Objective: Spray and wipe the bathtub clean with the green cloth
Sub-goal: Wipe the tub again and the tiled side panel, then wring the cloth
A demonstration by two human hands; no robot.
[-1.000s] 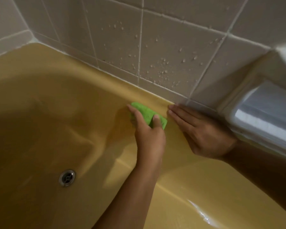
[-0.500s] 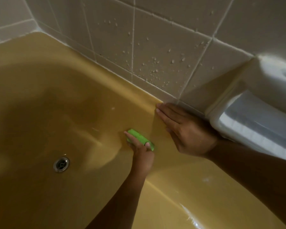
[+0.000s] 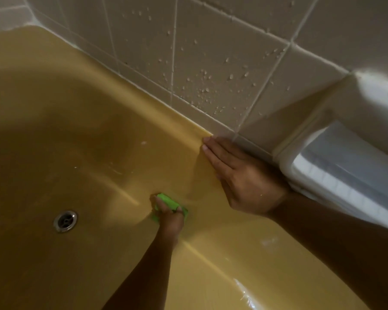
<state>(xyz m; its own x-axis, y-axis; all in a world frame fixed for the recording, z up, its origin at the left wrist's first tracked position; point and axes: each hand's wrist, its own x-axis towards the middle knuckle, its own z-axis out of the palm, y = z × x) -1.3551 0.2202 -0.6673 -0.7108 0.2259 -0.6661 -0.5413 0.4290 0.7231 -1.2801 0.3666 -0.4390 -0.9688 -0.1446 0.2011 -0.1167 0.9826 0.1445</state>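
In the head view, low in the centre of the frame, the left hand (image 3: 171, 220) presses the green cloth (image 3: 169, 201) against the inner wall of the yellow bathtub (image 3: 81, 121), fingers curled over it. At centre right, the right hand (image 3: 244, 175) lies flat on the rim, fingers straight and together, beside the droplet-spotted tiles (image 3: 211, 52).

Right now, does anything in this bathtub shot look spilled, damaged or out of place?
Nothing stands out. The left hand holds the green cloth against the bathtub wall; the right hand lies flat on the rim. Droplets dot the tiles, as expected during cleaning.
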